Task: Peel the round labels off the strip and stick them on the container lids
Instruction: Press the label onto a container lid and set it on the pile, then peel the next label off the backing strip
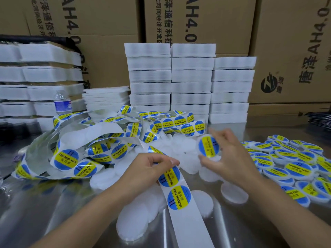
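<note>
Left hand (152,169) pinches the label strip (189,221) at its topmost round label (169,176), the strip lying over bare white lids (136,217). Right hand (231,158) grips a labelled lid (208,146) just beside it, fingers curled round its rim. Finished lids (295,167) are piled far right.

Label strip (180,194) lies between tangled strips (75,154) left and labelled lids (293,167) right.

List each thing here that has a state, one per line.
left hand, pinching the label strip.
right hand, holding a lid.
label strip, two labels on it below the pinch, bare backing beyond.
lid, label on.
labelled lids, piled at right.
bare lids, heaped in the middle, unlabelled.
water bottle, upright.
</note>
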A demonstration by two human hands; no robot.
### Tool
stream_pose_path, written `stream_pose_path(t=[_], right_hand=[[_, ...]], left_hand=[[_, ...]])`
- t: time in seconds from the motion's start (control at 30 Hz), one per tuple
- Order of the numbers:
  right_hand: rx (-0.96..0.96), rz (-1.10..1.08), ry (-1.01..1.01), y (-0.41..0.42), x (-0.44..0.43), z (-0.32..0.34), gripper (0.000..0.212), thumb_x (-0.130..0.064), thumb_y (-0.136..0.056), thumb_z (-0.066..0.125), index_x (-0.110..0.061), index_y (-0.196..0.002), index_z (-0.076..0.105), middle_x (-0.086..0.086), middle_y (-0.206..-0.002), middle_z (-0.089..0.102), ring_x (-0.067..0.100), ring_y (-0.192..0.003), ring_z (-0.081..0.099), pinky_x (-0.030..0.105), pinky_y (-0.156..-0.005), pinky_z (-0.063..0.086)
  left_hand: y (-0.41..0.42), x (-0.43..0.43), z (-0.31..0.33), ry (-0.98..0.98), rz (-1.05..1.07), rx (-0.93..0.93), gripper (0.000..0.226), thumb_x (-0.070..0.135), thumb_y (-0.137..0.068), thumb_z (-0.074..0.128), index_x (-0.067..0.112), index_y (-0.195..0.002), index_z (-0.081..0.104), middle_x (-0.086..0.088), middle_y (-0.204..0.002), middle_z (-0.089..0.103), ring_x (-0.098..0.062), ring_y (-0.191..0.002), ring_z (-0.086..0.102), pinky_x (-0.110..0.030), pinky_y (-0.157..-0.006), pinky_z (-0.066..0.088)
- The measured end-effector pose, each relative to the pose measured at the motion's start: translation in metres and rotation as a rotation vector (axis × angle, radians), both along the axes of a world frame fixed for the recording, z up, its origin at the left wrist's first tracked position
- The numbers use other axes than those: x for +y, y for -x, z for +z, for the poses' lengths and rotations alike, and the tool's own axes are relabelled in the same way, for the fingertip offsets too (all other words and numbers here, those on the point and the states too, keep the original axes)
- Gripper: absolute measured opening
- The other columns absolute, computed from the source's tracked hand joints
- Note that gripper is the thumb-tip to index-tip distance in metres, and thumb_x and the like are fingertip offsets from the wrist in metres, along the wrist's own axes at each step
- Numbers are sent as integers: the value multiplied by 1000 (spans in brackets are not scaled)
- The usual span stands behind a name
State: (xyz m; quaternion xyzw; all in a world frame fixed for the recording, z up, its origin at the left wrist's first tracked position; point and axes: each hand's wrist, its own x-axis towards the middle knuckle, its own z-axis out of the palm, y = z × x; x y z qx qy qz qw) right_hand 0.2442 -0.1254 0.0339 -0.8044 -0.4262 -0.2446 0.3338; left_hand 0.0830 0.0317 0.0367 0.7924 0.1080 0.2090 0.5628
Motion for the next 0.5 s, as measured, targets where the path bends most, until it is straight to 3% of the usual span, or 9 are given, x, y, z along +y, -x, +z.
stream_pose_path(t=[0.1, 0.2, 0.37, 0.5], right_hand=[[-5, -310, -60, -31, -12, 1, 73, -38, -71, 73, -11, -133, 48, 8, -108, 45, 30, -102, 50, 37, -84, 40], [55, -544, 50, -58, -24, -5, 76, -39, -72, 72, 0, -131, 46, 19, -115, 47, 37, -109, 44, 45, -89, 36], [110, -780, 215, -78, -39, -10, 83, -47, -83, 61, -6, -145, 24, 18, -135, 45, 37, -125, 36, 47, -95, 34], [162, -824, 251, -79, -40, -7, 73, -39, -86, 57, -10, -144, 26, 18, -136, 45, 37, -127, 33, 46, -97, 31]], left_hand=[[0, -1, 2, 0, 34, 7, 23, 26, -90, 56, 25, -83, 78, 6, -87, 75, -9, -75, 69, -20, -62, 54], [1, -2, 4, 10, 38, 8, 25, 24, -91, 54, 23, -83, 78, 4, -86, 75, -8, -72, 68, -18, -58, 53], [1, -1, 4, 28, 43, -7, 25, 23, -90, 54, 24, -83, 78, 6, -87, 75, -8, -73, 69, -17, -57, 51], [1, 0, 4, 69, 50, -32, 25, 18, -91, 55, 23, -82, 78, 5, -89, 75, -11, -74, 70, -22, -61, 56]])
